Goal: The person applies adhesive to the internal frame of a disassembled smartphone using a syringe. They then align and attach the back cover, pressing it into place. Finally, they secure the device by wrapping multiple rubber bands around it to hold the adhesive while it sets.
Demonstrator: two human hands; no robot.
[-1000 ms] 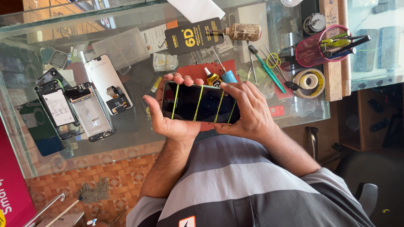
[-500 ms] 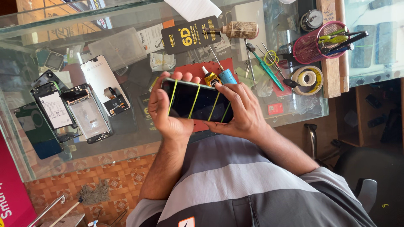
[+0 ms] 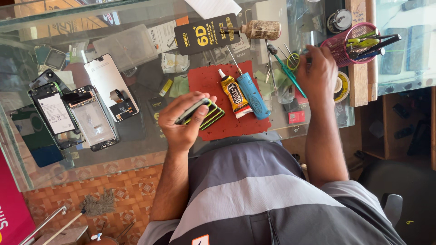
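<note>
2 hands apart: left hand (image 3: 184,120) gripped phone (image 3: 202,113) edge-on over red mat (image 3: 209,81); right hand (image 3: 318,72) reached among tools near pink basket (image 3: 338,47), grip unclear.

Left hand (image 3: 184,120) closed around a phone (image 3: 200,113) bound with yellow-green bands, held over a red mat (image 3: 206,81). On the mat, a glue tube (image 3: 234,93) just beside a blue tool (image 3: 252,95). Right hand (image 3: 320,72) down among tools near tweezers (image 3: 286,70) and a pink mesh cup (image 3: 340,47); possibly gripping something small, hard to tell.
</note>
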